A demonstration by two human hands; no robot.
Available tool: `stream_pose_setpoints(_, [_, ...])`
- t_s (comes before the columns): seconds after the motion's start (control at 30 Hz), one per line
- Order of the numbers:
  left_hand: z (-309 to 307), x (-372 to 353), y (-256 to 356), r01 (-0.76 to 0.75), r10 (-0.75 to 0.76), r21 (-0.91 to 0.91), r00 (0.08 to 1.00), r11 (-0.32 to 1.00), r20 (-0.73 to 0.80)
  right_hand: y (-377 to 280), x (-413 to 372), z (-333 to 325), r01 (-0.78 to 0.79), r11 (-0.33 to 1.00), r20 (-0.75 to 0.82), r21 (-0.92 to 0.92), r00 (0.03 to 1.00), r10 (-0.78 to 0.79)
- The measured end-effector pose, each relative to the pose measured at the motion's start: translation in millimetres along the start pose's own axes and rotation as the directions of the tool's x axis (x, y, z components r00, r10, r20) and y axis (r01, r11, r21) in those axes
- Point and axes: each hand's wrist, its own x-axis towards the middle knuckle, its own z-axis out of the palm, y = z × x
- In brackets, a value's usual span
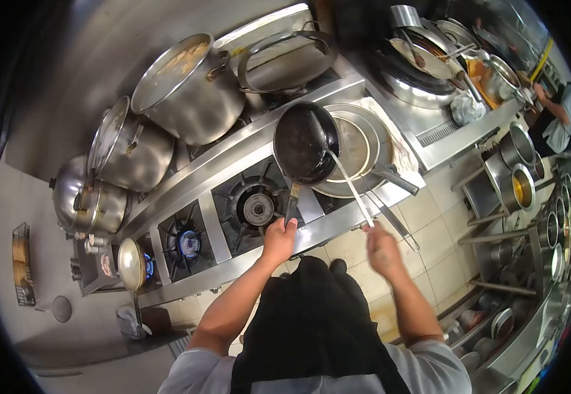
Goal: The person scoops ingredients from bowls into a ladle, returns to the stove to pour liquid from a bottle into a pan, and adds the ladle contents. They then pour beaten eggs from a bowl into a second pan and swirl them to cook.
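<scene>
My left hand [279, 238] grips the handle of a black frying pan [304, 142], which is held above the steel stove between a burner and a wide pan. My right hand [380, 249] holds the long metal handle of a ladle [344, 172], and the ladle's head reaches into the black pan. Under the black pan's right side sits a wide steel pan [364, 141] with its handle pointing right. The gas burner [258, 209] just below the black pan shows no flame.
A second burner [186, 243] at the left burns with a blue flame. Large steel stockpots [190, 88] and a lidded pot [131, 148] line the back. A wok station [423, 65] stands at the right, with another person [561, 118] at the far right. Shelves of pots [528, 190] run along the right.
</scene>
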Motion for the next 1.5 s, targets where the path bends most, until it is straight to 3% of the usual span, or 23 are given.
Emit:
stream_pose_setpoints(0.03, [2,3,1,0.002,-0.002,0.010,1.000,1.000,-0.008,-18,-5,11,0.022,0.996,-0.014,-0.085,1.000,-0.023])
stream_pose_setpoints(0.07, [3,6,2,0.004,-0.004,0.020,1.000,1.000,-0.017,-29,-7,21,-0.066,0.993,0.009,-0.097,0.998,0.067])
stream_pose_setpoints(0.1, [6,-4,15,-0.001,0.001,0.076,1.000,0.997,-0.010,-22,-17,29,0.002,1.000,-0.059,-0.002,0.998,-0.002])
stream_pose_setpoints(0.3, [26,-5,31,-0.078,0.079,0.133,0.997,0.988,-0.006,-13,-26,22,-0.096,0.994,-0.008,0.048,0.995,0.097])
stream_pose_setpoints(0.37, [24,-6,32,-0.075,0.074,0.119,0.997,0.990,0.010,-9,-26,23,-0.179,0.981,-0.019,0.079,0.983,0.181])
stream_pose_setpoints(0.5, [26,-2,26,-0.082,0.081,0.109,0.997,0.991,0.010,-1,-28,26,-0.190,0.974,-0.086,0.121,0.976,0.201])
stream_pose_setpoints(0.57, [26,-3,31,-0.107,0.106,0.115,0.994,0.988,0.020,-21,-33,21,-0.188,0.976,0.001,0.112,0.982,0.189])
stream_pose_setpoints(0.7, [28,-4,31,-0.065,0.063,0.071,0.997,0.995,0.036,-21,-35,27,-0.221,0.964,-0.016,0.147,0.974,0.226])
stream_pose_setpoints(0.77, [25,-6,33,-0.183,0.185,0.164,0.983,0.969,0.002,-11,-35,28,-0.274,0.946,-0.054,0.174,0.956,0.287])
stream_pose_setpoints(0.97, [29,-1,27,-0.179,0.181,0.106,0.983,0.978,-0.012,-29,-46,32,-0.266,0.890,0.094,0.371,0.964,0.249])
stream_pose_setpoints(1.17, [20,-6,41,-0.151,0.144,0.155,0.988,0.976,0.055,-26,-40,32,-0.327,0.855,0.061,0.403,0.942,0.331])
stream_pose_setpoints(1.23, [21,-6,41,-0.154,0.146,0.129,0.987,0.980,0.069,-29,-43,37,-0.269,0.835,0.076,0.480,0.961,0.266])
stream_pose_setpoints(1.37, [23,-4,38,-0.207,0.204,0.087,0.978,0.974,0.044,-29,-45,41,-0.339,0.817,0.105,0.466,0.938,0.330])
stream_pose_setpoints(1.43, [19,-4,38,-0.228,0.224,0.121,0.973,0.966,0.049,-16,-43,47,-0.302,0.891,-0.049,0.340,0.940,0.337])
stream_pose_setpoints(1.5, [14,-6,37,-0.246,0.240,0.159,0.969,0.956,0.055,-22,-47,44,-0.312,0.885,-0.035,0.347,0.938,0.344])
